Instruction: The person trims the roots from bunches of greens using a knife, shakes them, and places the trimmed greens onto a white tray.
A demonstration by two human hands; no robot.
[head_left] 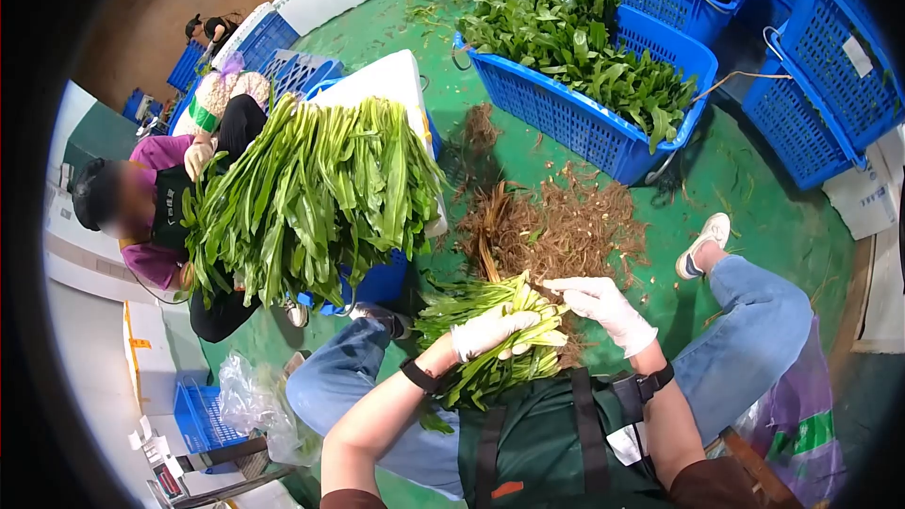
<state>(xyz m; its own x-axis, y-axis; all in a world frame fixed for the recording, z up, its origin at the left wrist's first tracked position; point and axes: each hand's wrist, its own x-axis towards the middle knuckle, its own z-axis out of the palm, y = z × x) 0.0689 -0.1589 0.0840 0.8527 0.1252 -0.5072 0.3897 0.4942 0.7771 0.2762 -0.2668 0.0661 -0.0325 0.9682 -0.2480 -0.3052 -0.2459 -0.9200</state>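
Note:
My left hand [498, 331], in a white glove, is closed around a bunch of long-leaved greens [451, 309] above my lap. The leaves point left and the pale stems point right. At the stem ends is my right hand [608, 309], also gloved, its fingers drawn together with the tips beside the stems. Whatever those fingertips pinch is too small to make out. A heap of brown roots and trimmings [566, 226] lies on the floor just beyond my hands. To the left, a large pile of the same greens [320, 170] rests on a white foam lid [407, 85].
A blue crate [566, 118] of loose greens stands ahead, with stacked blue crates [820, 85] at the right. A person [156, 198] in purple sits at the left beside the pile. A clear plastic bag [255, 405] lies left of my leg; a purple bag [801, 424] is at the right.

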